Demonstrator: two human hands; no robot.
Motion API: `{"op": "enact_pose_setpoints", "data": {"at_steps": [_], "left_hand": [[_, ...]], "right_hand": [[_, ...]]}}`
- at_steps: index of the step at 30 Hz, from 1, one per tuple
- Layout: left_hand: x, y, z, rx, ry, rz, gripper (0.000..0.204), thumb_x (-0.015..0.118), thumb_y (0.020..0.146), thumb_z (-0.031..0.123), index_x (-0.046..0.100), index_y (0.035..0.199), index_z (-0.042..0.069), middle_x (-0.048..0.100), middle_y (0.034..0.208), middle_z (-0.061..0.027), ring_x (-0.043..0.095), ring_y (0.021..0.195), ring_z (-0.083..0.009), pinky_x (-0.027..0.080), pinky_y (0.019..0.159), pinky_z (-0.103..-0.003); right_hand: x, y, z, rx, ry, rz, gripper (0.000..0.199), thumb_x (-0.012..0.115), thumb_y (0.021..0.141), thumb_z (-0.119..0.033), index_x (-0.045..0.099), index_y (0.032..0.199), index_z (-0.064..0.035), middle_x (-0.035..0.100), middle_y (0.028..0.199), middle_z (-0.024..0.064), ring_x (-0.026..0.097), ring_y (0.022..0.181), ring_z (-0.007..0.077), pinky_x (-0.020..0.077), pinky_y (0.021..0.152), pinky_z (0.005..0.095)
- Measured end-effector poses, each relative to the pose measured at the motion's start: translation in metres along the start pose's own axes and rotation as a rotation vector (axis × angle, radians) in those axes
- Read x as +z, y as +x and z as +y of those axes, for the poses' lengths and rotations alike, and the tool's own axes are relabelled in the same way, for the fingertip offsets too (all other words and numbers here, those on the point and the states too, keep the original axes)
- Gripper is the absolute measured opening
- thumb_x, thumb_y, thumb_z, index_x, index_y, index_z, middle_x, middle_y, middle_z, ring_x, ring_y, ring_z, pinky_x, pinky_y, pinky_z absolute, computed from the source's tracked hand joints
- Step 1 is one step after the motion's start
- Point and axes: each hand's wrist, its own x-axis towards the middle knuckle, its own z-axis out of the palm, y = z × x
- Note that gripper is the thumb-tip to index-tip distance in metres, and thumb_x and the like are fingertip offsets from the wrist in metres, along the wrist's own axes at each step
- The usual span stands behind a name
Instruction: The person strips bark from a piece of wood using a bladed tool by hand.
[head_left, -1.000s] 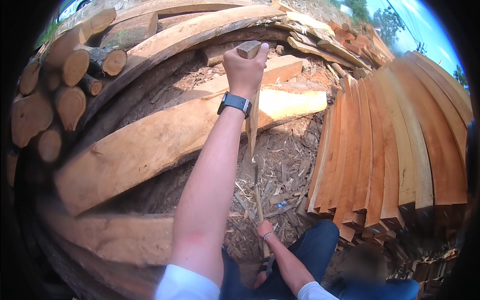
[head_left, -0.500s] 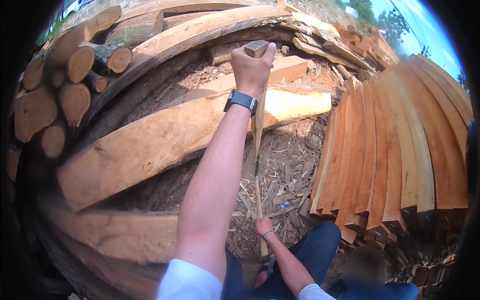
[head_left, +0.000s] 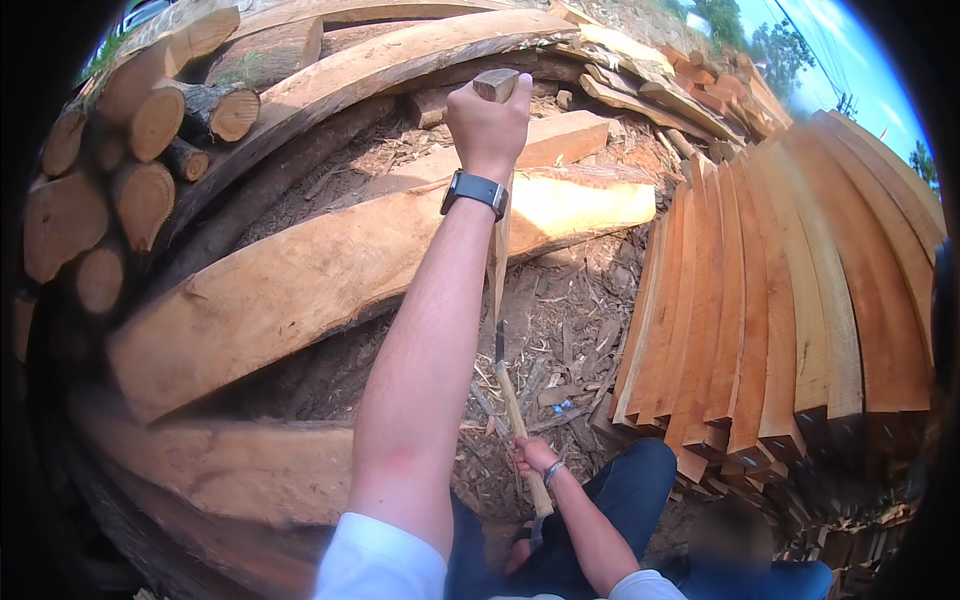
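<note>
My left hand (head_left: 487, 128), with a dark watch on its wrist, is closed around the top of a long narrow piece of wood (head_left: 500, 235). The wood stands roughly upright, its squared end showing above my fist. Lower down, my right hand (head_left: 535, 456), with a bracelet at the wrist, grips a slim pale wooden handle (head_left: 511, 395). A short dark part (head_left: 500, 342) lies where the handle's upper end meets the long wood. I cannot tell what tool the handle belongs to, or whether the two pieces are joined.
A thick sawn slab (head_left: 300, 290) lies behind my left arm. Cut logs (head_left: 155, 125) are piled at the left. Reddish sawn beams (head_left: 740, 290) stand stacked at the right. Wood chips (head_left: 570, 330) cover the ground. My bent leg (head_left: 635, 480) is below.
My left hand has moved slightly left and up with the long wood. The handle in my right hand has tilted, its upper end moving left and its lower end moving right.
</note>
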Motion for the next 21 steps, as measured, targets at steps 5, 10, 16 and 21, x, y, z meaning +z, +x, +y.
{"op": "enact_pose_setpoints", "data": {"at_steps": [5,10,16,21], "left_hand": [[-0.002,-0.004,0.006,-0.028,-0.001,-0.106,0.023,0.072,0.082,0.018,0.069,0.069,0.000,0.066,0.058,-0.0060,0.064,0.052,-0.0115,0.050,0.052,-0.026],[-0.014,0.000,0.006,-0.061,-0.047,-0.137,0.022,0.072,0.083,0.017,0.068,0.070,0.000,0.067,0.061,-0.0067,0.065,0.053,-0.0114,0.051,0.050,-0.026],[-0.008,-0.003,0.012,-0.086,-0.067,-0.130,0.021,0.071,0.084,0.017,0.069,0.073,-0.002,0.068,0.062,-0.0068,0.065,0.053,-0.0116,0.051,0.050,-0.025],[-0.009,-0.002,0.009,-0.052,-0.057,-0.094,0.021,0.071,0.083,0.017,0.070,0.074,-0.002,0.068,0.063,-0.0070,0.065,0.052,-0.0122,0.051,0.050,-0.025]], "right_hand": [[-0.001,-0.015,-0.019,-0.136,-0.398,0.270,0.038,0.052,0.092,-0.027,0.066,0.087,0.0073,0.063,0.085,0.0331,0.063,0.086,0.0490,0.0506,0.082,0.0510],[-0.001,-0.023,-0.062,-0.246,-0.015,0.487,0.040,0.049,0.095,-0.027,0.065,0.082,0.0078,0.065,0.080,0.0307,0.066,0.081,0.0442,0.0525,0.075,0.0497],[0.026,0.006,0.015,0.026,-0.258,0.113,0.049,0.045,0.097,-0.032,0.065,0.073,0.0065,0.065,0.064,0.0230,0.068,0.059,0.0330,0.0544,0.063,0.0431],[0.032,0.023,0.021,0.076,0.027,0.008,0.044,0.040,0.100,-0.027,0.058,0.076,0.0048,0.059,0.054,0.0131,0.063,0.048,0.0236,0.0491,0.046,0.0391]]}}
